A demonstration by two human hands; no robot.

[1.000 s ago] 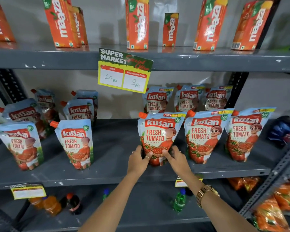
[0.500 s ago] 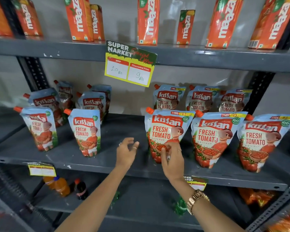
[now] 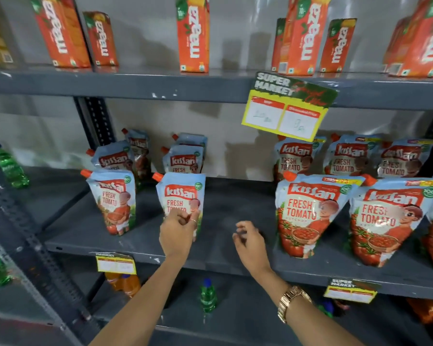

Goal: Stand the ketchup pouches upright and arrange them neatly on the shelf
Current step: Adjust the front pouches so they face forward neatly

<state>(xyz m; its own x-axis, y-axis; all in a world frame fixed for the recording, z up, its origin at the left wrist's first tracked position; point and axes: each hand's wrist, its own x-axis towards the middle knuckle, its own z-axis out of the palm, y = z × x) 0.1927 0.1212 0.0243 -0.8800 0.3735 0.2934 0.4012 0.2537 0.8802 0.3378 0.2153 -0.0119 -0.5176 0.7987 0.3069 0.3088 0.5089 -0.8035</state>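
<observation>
Our left hand (image 3: 176,233) pinches the pouch (image 3: 183,198) ahead of it; our right hand (image 3: 249,242) hangs loosely curled, empty. Next, we likely square that pouch up.

Single head-worn view, close, facing forward and slightly down at the middle shelf (image 3: 90,228) (wide-angle)

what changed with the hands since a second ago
Both hands let go of the front pouch on the right group and moved left. The left hand now reaches the front pouch of the left group; the right hand hovers empty. The pouches stayed upright.
</observation>
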